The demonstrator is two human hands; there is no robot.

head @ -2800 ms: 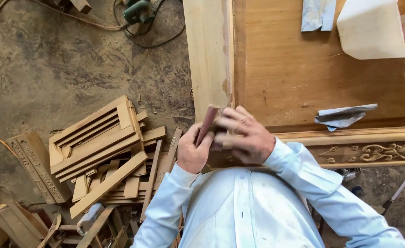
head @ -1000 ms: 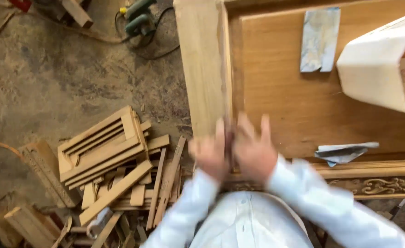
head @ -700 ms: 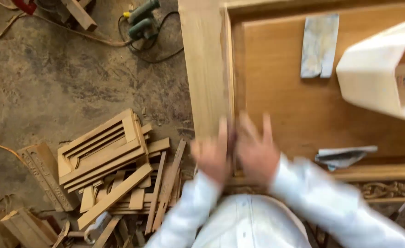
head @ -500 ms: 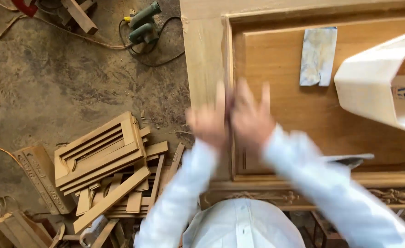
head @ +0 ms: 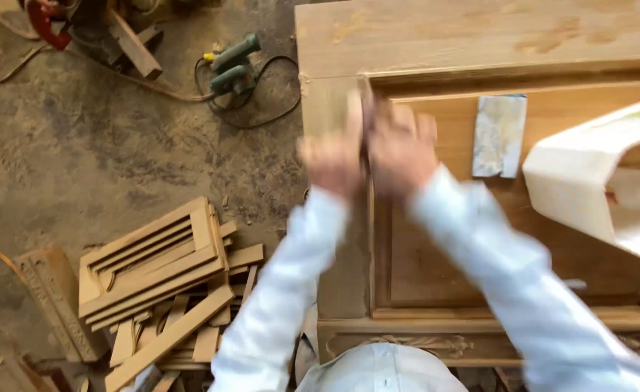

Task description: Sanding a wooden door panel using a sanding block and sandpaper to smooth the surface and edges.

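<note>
Door panel [head: 480,43]: my landmark, lying flat under both arms
Left hand [head: 331,156]: pressed at its inner frame groove, near the top corner
Right hand [head: 400,149]: beside it, fingers flat; I'd keep pressure even
Sandpaper [head: 364,134]: pinched between both, blurred

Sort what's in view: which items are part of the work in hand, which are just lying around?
In use:
left hand and right hand, pressed together on a dark folded sheet, blurred
wooden door panel, along its inner groove

Lying about:
pale sheet on the panel
white bag
green power tool on the floor
stack of wood offcuts
</note>
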